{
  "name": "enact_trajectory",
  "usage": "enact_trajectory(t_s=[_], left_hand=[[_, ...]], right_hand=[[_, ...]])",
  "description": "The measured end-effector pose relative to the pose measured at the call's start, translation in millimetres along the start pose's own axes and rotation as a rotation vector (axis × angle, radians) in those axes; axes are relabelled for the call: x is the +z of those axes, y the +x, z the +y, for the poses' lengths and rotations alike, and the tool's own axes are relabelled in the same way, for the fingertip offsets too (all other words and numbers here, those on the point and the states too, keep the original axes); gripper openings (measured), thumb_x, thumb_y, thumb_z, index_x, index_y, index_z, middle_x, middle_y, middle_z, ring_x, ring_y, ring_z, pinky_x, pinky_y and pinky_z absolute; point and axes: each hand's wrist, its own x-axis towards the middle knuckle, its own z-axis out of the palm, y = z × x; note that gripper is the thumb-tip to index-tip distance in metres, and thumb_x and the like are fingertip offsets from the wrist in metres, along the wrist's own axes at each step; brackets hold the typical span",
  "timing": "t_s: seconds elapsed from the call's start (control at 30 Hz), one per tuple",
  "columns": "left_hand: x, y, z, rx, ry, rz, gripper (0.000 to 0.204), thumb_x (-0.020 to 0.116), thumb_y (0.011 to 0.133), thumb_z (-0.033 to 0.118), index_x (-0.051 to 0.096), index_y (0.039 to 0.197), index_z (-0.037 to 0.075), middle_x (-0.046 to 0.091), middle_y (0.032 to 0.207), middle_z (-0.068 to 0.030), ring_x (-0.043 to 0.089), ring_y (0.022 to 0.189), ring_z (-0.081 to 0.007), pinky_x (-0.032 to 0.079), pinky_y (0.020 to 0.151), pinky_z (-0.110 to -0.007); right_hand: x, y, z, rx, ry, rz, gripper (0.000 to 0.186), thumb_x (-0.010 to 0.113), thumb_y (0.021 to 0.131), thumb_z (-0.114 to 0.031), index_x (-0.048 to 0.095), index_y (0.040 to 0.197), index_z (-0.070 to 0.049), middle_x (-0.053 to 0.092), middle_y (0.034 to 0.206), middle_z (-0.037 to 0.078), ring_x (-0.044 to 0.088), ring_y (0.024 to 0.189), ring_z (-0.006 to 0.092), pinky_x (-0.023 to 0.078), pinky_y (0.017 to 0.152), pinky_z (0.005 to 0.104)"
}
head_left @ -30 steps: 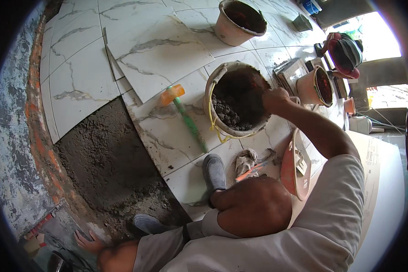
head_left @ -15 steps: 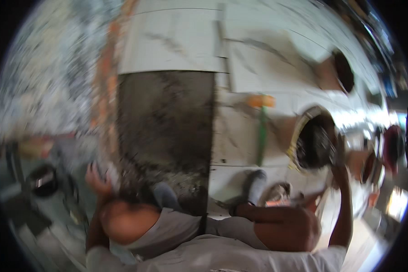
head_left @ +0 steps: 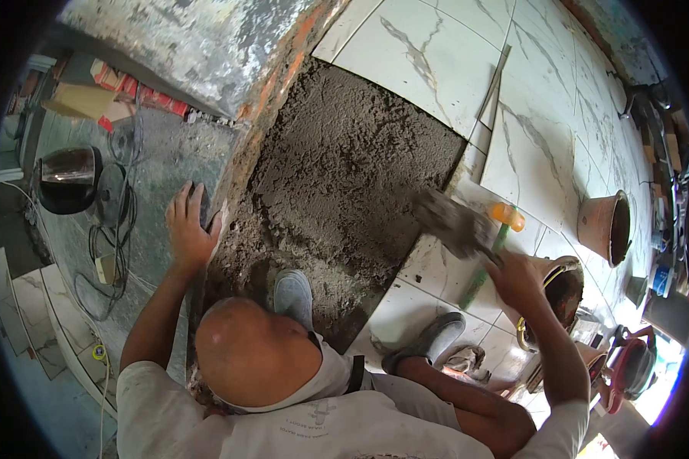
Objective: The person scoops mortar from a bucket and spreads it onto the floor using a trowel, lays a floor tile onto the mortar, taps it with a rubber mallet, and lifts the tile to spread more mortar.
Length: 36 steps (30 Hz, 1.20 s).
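My right hand (head_left: 519, 284) is closed round the handle of a trowel (head_left: 459, 226) heaped with wet grey mortar. The trowel hangs over the edge between the laid tiles and the rough mortar bed (head_left: 344, 161). Below and beyond it lies a mallet with an orange head (head_left: 507, 216) and a green handle, partly hidden by the load. My left hand (head_left: 191, 233) rests, fingers spread, on the grey ledge beside the bed and holds nothing. Close to my right forearm stands a bucket (head_left: 565, 294) with dark mortar inside.
Marbled white tiles (head_left: 413, 42) border the bed ahead and to the right, with a loose tile (head_left: 524, 157) lying on them. Another bucket (head_left: 605, 226) stands farther right. A black welding helmet (head_left: 69, 180) and coiled cable (head_left: 119, 252) lie at left. My shoes (head_left: 292, 297) flank the bed's near edge.
My right hand has come from the bucket toward the bed, now with a mortar-laden trowel. The view has turned and sharpened. My left hand stays on the ledge, its fingers now spread.
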Motion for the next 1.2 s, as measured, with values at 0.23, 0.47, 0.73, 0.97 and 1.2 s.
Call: enact_trajectory(t_s=[0.23, 0.47, 0.73, 0.97, 1.2], left_hand=[[0.7, -1.4, -4.6, -0.018, -0.004, -0.011, 0.061, 0.066, 0.079, 0.027, 0.046, 0.133, 0.007, 0.044, 0.134, -0.0178, 0.042, 0.118, -0.0397, 0.032, 0.100, -0.052], [-0.9, 1.8, -4.4, -0.030, -0.012, -0.030, 0.059, 0.064, 0.080, 0.028, 0.047, 0.132, 0.007, 0.045, 0.133, -0.0188, 0.043, 0.118, -0.0402, 0.033, 0.100, -0.053], [1.6, 2.2, -7.2, -0.008, 0.020, -0.053, 0.059, 0.063, 0.080, 0.029, 0.048, 0.131, 0.004, 0.044, 0.135, -0.0197, 0.042, 0.120, -0.0404, 0.032, 0.101, -0.054], [1.5, 1.8, -7.9, -0.006, 0.007, -0.046, 0.059, 0.063, 0.080, 0.029, 0.048, 0.131, 0.005, 0.044, 0.136, -0.0188, 0.041, 0.121, -0.0399, 0.031, 0.101, -0.053], [-2.7, 3.3, -6.0, -0.019, -0.007, -0.057, 0.059, 0.064, 0.079, 0.027, 0.047, 0.132, 0.005, 0.043, 0.136, -0.0186, 0.041, 0.121, -0.0399, 0.032, 0.101, -0.053]], right_hand=[[30.3, 138.1, -88.3, -0.134, -0.179, 0.360, 0.031, 0.046, 0.095, -0.038, 0.056, 0.098, -0.008, 0.065, 0.096, 0.015, 0.065, 0.091, 0.0321, 0.052, 0.076, 0.0468], [75.5, 171.3, -106.5, -0.355, -0.244, 0.314, 0.030, 0.045, 0.096, -0.038, 0.058, 0.100, -0.012, 0.065, 0.092, 0.010, 0.067, 0.079, 0.0274, 0.055, 0.071, 0.0426], [41.5, 212.1, -111.2, -0.155, -0.085, 0.218, 0.033, 0.048, 0.093, -0.042, 0.061, 0.102, -0.014, 0.067, 0.096, 0.013, 0.066, 0.090, 0.0315, 0.052, 0.077, 0.0448], [40.8, 223.6, -103.2, -0.068, 0.073, 0.177, 0.038, 0.048, 0.092, -0.044, 0.063, 0.106, -0.012, 0.066, 0.104, 0.016, 0.063, 0.099, 0.0335, 0.049, 0.084, 0.0459], [72.4, 219.7, -78.2, 0.085, 0.191, 0.229, 0.040, 0.051, 0.091, -0.036, 0.060, 0.106, -0.001, 0.064, 0.100, 0.023, 0.060, 0.101, 0.0381, 0.049, 0.082, 0.0474]])
